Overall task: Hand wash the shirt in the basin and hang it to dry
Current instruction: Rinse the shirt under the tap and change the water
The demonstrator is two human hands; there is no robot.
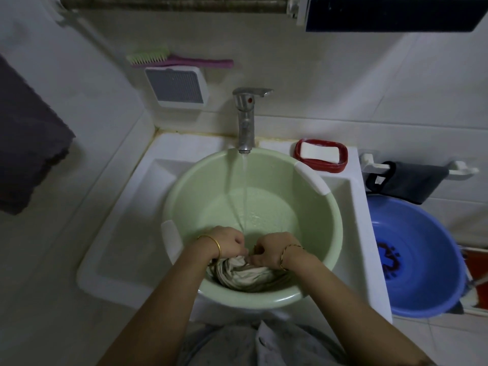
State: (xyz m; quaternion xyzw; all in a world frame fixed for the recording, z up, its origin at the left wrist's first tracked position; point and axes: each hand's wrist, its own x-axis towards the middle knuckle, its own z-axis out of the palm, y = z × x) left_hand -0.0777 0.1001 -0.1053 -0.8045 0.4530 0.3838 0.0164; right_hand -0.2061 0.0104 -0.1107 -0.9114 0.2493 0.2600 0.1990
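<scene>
Just below and nearer the body than both fists, the bunched beige shirt [244, 273] lies against the green basin's [314, 273] near wall, long axis running hand to hand; left hand [228, 241] and right hand [272, 245] each pinch its upper fold, equally close, under the tap stream [244, 196].
</scene>
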